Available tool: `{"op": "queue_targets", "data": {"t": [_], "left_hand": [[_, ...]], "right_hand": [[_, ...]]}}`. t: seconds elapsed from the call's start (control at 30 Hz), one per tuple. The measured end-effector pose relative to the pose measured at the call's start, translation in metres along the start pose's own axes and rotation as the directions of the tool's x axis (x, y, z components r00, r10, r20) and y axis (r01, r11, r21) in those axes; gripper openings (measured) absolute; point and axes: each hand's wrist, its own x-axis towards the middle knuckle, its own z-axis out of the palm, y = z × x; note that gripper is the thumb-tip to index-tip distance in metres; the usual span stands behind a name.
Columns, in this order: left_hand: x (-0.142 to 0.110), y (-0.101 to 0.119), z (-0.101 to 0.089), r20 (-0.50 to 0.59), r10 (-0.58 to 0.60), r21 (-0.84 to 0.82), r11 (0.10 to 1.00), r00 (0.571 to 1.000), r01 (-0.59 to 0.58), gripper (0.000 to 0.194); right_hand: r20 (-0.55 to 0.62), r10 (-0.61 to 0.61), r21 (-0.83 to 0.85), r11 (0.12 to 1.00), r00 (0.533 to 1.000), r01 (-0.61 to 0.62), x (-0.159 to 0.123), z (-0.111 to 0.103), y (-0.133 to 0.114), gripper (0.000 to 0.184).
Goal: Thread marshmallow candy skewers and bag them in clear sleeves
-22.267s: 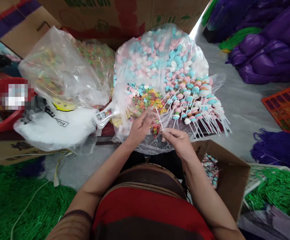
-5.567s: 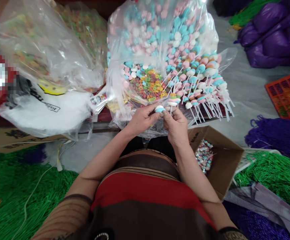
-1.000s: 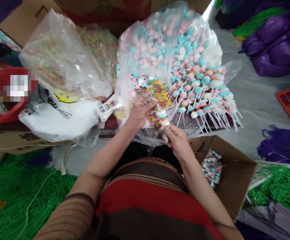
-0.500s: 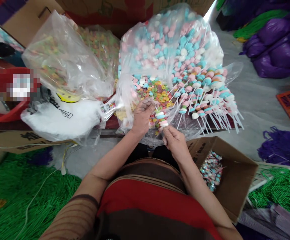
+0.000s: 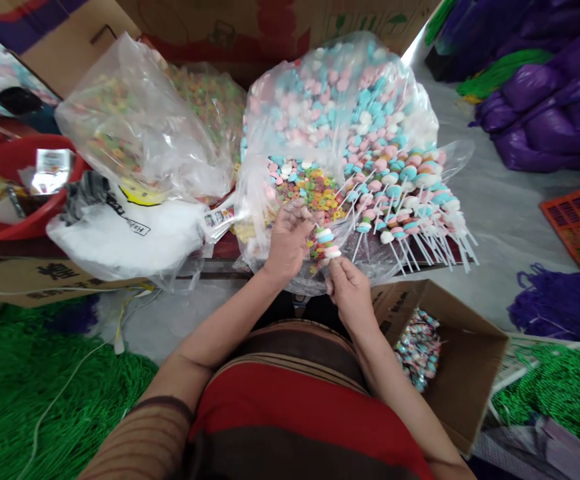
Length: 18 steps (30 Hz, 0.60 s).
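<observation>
A candy skewer (image 5: pixel 327 245) stands between my hands, with blue, white, green and pink pieces stacked on a thin stick. My right hand (image 5: pixel 349 285) is closed round its lower end. Close by its upper tip, my left hand (image 5: pixel 290 239) has its fingers curled together; whatever small piece they may pinch is hidden. Behind the hands, colourful ring candies (image 5: pixel 320 193) lie in the mouth of a clear plastic bag (image 5: pixel 295 100) full of pink, blue and white candies. Several finished-looking skewers (image 5: pixel 415 193) are heaped at the right, sticks pointing mostly toward me.
A bag of ring candies (image 5: pixel 145 120) and a white plastic bag (image 5: pixel 140 240) lie left, beside a red basin (image 5: pixel 7 227). Below right, an open cardboard box (image 5: pixel 465 373) holds wrapped pieces. Green strands (image 5: pixel 70 393) cover the floor at left; purple bundles (image 5: pixel 550 107) sit far right.
The whole view has shifted slightly as the head moved. Both hands stay at the same skewer, the left fingers still near its tip and the right still holding its lower end.
</observation>
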Motion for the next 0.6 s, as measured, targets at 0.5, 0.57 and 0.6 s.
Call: {"op": "queue_targets", "data": {"t": [0.5, 0.57, 0.6], "left_hand": [[-0.013, 0.027, 0.006, 0.121, -0.236, -0.106, 0.963, 0.964, 0.249, 0.016], [-0.013, 0.025, 0.007, 0.101, -0.314, -0.193, 0.925, 0.944, 0.329, 0.013], [-0.013, 0.023, 0.008, 0.089, -0.344, -0.23, 0.906, 0.935, 0.355, 0.012]], "right_hand": [[0.079, -0.036, 0.037, 0.999, 0.996, 0.033, -0.005, 0.008, -0.001, 0.043], [0.068, -0.014, 0.094, 0.996, 0.998, 0.007, -0.005, 0.01, 0.002, 0.041], [0.06, -0.001, 0.124, 0.992, 0.998, -0.007, -0.005, 0.01, 0.004, 0.041]]}}
